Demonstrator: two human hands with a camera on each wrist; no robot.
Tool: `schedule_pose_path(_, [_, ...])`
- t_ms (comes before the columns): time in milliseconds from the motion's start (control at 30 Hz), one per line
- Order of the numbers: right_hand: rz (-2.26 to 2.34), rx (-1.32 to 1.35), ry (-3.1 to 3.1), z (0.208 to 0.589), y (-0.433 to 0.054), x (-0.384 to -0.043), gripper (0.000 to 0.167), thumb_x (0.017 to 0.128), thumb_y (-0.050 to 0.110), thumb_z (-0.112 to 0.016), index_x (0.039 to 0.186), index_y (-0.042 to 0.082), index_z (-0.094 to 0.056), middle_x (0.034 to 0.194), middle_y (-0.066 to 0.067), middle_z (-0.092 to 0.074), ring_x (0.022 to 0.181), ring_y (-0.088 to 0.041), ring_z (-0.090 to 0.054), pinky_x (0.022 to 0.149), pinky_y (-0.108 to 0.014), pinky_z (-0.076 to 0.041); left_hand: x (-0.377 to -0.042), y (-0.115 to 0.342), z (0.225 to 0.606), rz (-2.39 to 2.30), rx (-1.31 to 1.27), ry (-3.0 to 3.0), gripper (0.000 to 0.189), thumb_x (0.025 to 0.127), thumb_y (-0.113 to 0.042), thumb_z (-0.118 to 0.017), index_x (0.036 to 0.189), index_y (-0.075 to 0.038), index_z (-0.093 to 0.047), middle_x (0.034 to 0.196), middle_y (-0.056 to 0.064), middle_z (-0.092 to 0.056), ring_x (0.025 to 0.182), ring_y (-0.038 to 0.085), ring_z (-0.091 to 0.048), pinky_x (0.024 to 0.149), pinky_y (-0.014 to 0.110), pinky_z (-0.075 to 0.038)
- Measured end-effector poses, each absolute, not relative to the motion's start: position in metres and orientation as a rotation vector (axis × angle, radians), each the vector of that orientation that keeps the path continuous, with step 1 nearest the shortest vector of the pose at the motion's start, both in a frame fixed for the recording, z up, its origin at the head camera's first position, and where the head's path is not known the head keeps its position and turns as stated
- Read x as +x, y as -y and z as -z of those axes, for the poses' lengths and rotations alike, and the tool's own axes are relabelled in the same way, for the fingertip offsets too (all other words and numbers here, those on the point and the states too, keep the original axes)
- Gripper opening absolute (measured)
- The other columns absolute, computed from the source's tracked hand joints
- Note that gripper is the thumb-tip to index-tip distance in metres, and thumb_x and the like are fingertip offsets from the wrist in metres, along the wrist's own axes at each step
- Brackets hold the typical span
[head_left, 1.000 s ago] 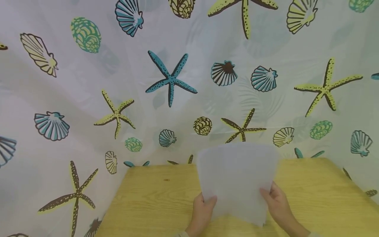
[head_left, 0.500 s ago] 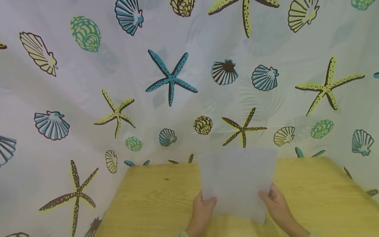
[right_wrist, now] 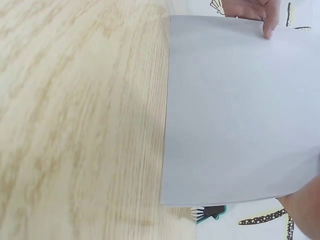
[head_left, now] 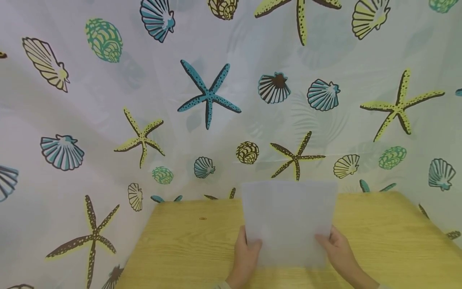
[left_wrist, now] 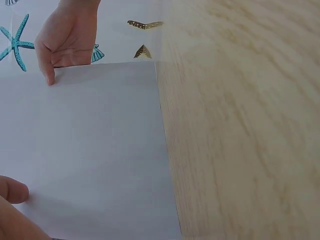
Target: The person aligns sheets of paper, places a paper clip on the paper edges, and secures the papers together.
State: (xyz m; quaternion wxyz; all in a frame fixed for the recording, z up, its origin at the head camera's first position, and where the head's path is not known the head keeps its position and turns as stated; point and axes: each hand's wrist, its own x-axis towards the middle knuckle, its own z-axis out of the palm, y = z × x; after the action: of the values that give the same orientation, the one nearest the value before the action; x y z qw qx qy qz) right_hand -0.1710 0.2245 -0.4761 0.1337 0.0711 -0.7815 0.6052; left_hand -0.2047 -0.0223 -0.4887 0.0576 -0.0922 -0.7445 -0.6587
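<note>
Plain white sheets of paper [head_left: 288, 220] stand tilted up over the table between my two hands. My left hand [head_left: 246, 255] grips their left edge, its thumb on the near face and its fingers hidden behind. On the opposite edge my right hand [head_left: 338, 249] holds them the same way. In the left wrist view the right hand [left_wrist: 70, 37] pinches the far edge of the paper [left_wrist: 100, 135]. The right wrist view has the left hand [right_wrist: 255, 12] at the top edge, and the paper's [right_wrist: 240, 110] lower edge shows more than one layer.
A wooden table [head_left: 187, 245] with light grain lies under the hands. On it, toward the back left, is a small paper clip [head_left: 203, 218]. A white curtain [head_left: 231, 52] printed with shells and starfish hangs around the back and sides.
The sheets, fanned apart at first with uneven lower corners, have come together into one even rectangle with a level bottom edge. Both hands have kept their grip and barely moved.
</note>
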Motion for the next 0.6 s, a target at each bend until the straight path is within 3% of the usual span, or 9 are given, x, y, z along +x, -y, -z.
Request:
schedule_pose_path(67, [-1.743, 0.193, 2.262, 0.477, -0.2249, -0.1706, 0.034, 0.097, 0.004, -0.048, 0.128, -0.008, -0.045, 0.118, -0.014, -0.061, 0.096, 0.0, -0.059, 0.077, -0.022, -0.051, -0.2053, 0.0221, 0.4903, 2.002, -0.263, 2.259, 0.044, 0.083, -0.003, -0.057, 0.126, -0.002, -0.045, 0.119, 0.008, -0.057, 0.113, 0.027, -0.053, 0.097, 0.046, -0.042])
schedule_pose_path(167, [-1.788, 0.173, 2.262, 0.4789, -0.2244, -0.1693, 0.036, 0.097, 0.005, -0.049, 0.129, -0.009, -0.044, 0.117, -0.01, -0.062, 0.096, 0.001, -0.059, 0.077, -0.022, -0.051, -0.2042, 0.0205, 0.4941, 1.979, -0.229, 2.277, 0.055, 0.079, -0.004, -0.059, 0.131, 0.001, -0.043, 0.12, 0.011, -0.057, 0.113, 0.029, -0.053, 0.097, 0.048, -0.041])
schedule_pose_path(233, [-1.811, 0.167, 2.267, 0.4807, -0.2241, -0.1686, 0.037, 0.097, 0.006, -0.049, 0.131, -0.009, -0.043, 0.119, -0.01, -0.061, 0.097, 0.001, -0.058, 0.078, -0.022, -0.05, -0.2023, 0.0196, 0.496, 1.965, -0.222, 2.288, 0.06, 0.076, -0.005, -0.061, 0.133, 0.003, -0.042, 0.12, 0.013, -0.058, 0.113, 0.032, -0.053, 0.097, 0.049, -0.041])
schedule_pose_path(333, [-1.81, 0.151, 2.288, 0.4818, -0.2239, -0.1685, 0.039, 0.097, 0.007, -0.049, 0.132, -0.009, -0.042, 0.125, -0.025, -0.054, 0.098, 0.003, -0.057, 0.079, -0.021, -0.049, -0.2008, 0.0198, 0.4965, 1.956, -0.226, 2.274, 0.055, 0.076, -0.002, -0.061, 0.129, 0.003, -0.047, 0.116, 0.013, -0.061, 0.108, 0.031, -0.057, 0.093, 0.047, -0.045])
schedule_pose_path(600, [-1.79, 0.156, 2.292, 0.4805, -0.2248, -0.1701, 0.039, 0.097, 0.006, -0.048, 0.133, -0.009, -0.041, 0.127, -0.028, -0.051, 0.098, 0.005, -0.056, 0.079, -0.021, -0.049, -0.2007, 0.0223, 0.4927, 2.025, -0.254, 2.176, 0.04, 0.079, 0.005, -0.058, 0.119, 0.002, -0.055, 0.11, 0.013, -0.063, 0.101, 0.028, -0.06, 0.081, 0.041, -0.053])
